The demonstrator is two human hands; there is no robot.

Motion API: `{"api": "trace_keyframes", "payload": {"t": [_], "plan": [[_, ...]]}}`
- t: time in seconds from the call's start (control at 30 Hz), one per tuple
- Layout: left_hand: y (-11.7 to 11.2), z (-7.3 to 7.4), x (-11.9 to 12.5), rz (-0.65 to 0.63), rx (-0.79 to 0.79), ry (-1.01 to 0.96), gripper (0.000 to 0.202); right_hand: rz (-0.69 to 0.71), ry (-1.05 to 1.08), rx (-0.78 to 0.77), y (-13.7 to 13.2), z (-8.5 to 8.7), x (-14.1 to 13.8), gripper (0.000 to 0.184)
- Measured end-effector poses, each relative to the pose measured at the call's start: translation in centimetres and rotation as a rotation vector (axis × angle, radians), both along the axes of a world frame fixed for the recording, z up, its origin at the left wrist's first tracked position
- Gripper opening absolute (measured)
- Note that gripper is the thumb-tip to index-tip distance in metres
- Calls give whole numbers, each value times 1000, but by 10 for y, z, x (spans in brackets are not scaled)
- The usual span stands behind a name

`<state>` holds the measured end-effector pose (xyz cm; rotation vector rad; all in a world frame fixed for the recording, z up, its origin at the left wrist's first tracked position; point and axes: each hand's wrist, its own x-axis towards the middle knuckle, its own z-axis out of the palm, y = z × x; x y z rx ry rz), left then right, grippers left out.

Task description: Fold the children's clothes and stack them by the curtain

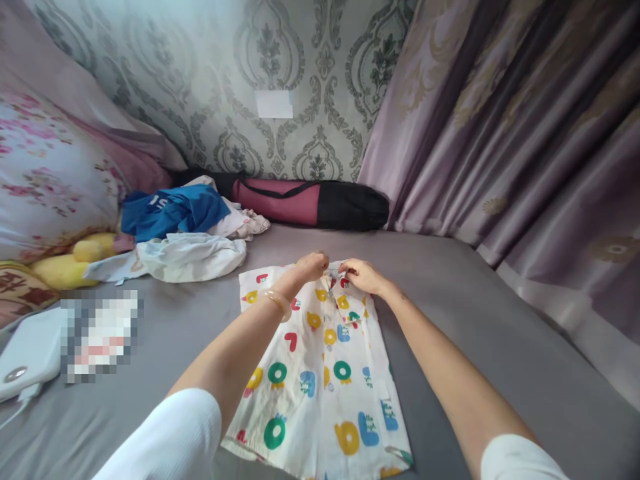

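Observation:
A white shirt printed with coloured letters lies front up before me, its collar end away from me and its sides drawn in narrow. At the far end, my left hand has its fingers closed at the left side of the collar; the pinched cloth is mostly hidden behind them. Just to the right, my right hand pinches the other side of the collar, over a flap of printed cloth. A pale bangle circles my left wrist.
The shirt rests on a grey sheet. Further back lie a blue garment, a white cloth and a long maroon-and-black bag by the wall. To the left are a floral pillow, a yellow plush and a white device with a cable.

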<state>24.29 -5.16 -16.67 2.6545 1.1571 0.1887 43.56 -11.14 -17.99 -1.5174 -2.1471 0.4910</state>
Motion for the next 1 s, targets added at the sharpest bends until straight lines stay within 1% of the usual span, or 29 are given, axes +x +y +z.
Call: {"api": "trace_keyframes", "payload": {"t": [0.17,0.3,0.4,0.53,0.6,0.7,0.73,0.8,0.83,0.87,0.93,0.97,1.0], "plan": [[2,-23,-1,17,6,-34,24,-33,-29,-1,0,-6,-6,21],[3,-33,-2,28,-7,-63,25,-61,-111,-4,1,-8,-14,16],[1,-34,-4,33,-15,-100,27,-109,-193,-17,-1,-11,-20,17],[1,-32,-8,3,-43,-167,34,-132,-250,25,-9,-13,-28,27],[2,-30,-10,-26,-71,-203,34,-115,-242,48,-14,-11,-30,31],[4,-28,-12,-65,-126,-250,30,-73,-203,44,-21,-8,-31,24],[5,-28,-12,-72,-147,-261,29,-64,-193,35,-23,-8,-31,25],[5,-29,-10,-74,-188,-280,28,-77,-187,36,-26,-8,-30,34],[6,-30,-9,-69,-205,-288,28,-92,-189,47,-28,-9,-30,36],[6,-31,-8,-60,-219,-297,28,-109,-194,58,-29,-10,-30,33],[6,-34,-6,-30,-239,-316,26,-139,-205,65,-30,-13,-30,18],[6,-35,-4,-14,-247,-327,25,-151,-204,61,-31,-14,-30,13],[5,-37,-3,4,-252,-339,24,-163,-191,54,-31,-15,-30,12]]}}
